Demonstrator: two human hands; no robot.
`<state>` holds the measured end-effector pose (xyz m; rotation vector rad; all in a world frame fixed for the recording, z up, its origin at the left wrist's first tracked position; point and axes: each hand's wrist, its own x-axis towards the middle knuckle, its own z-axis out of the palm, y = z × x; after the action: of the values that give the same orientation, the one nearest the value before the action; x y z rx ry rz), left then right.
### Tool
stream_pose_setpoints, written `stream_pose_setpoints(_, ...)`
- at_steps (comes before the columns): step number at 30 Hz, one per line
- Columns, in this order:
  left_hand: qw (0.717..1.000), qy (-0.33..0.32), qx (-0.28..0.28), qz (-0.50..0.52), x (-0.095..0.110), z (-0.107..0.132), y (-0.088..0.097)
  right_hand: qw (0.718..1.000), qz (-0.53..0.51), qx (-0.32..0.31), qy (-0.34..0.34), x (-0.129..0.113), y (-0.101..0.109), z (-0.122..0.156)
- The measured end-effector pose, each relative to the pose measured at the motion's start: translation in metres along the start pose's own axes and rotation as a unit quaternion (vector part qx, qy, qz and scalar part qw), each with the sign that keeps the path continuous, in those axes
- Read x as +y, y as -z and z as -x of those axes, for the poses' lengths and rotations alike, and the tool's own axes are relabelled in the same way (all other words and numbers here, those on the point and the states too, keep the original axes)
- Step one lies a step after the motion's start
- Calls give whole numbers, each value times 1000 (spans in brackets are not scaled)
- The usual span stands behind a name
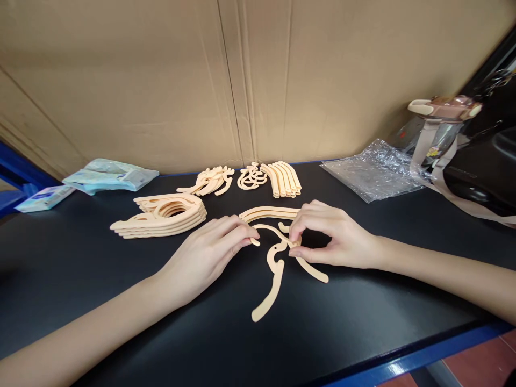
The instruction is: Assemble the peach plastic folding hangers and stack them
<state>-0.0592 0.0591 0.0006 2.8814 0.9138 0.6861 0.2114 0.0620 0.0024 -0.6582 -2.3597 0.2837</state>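
My left hand (209, 252) and my right hand (334, 236) meet at the middle of a black table (121, 301). Both pinch thin peach plastic hanger pieces (276, 252) that lie on the tabletop. The left fingers grip the end of a curved hook piece (266, 230). The right fingers press where the pieces join. One curved arm (268, 295) reaches toward me and another (312, 270) runs to the right. Two more curved strips (268, 213) lie just behind the hands.
A stack of assembled hangers (161, 215) lies at the left. Heaps of hook parts (212, 181), small parts (252, 176) and curved strips (282, 178) sit at the back. Blue packets (108, 174), a clear plastic bag (373, 171) and a bottle (439, 126) flank them, before a cardboard wall (242, 80).
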Motion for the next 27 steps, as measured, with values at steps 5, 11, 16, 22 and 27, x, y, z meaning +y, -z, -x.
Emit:
stream_pose_setpoints(5,998,14,-23,50,2,-1,2,999,-35,-9,26,-9,-2,1)
stream_pose_setpoints(11,996,16,-35,84,3,-2,3,998,-11,-29,47,-13,-3,1)
stream_pose_setpoints(16,997,10,-36,66,3,-3,2,995,5,-39,92,-14,-4,1)
stream_pose_setpoints(22,996,-4,-19,86,6,-3,1,995,5,-73,61,-14,1,0)
stream_pose_setpoints(27,994,-21,5,103,8,-3,2,991,54,-75,99,-9,-1,2)
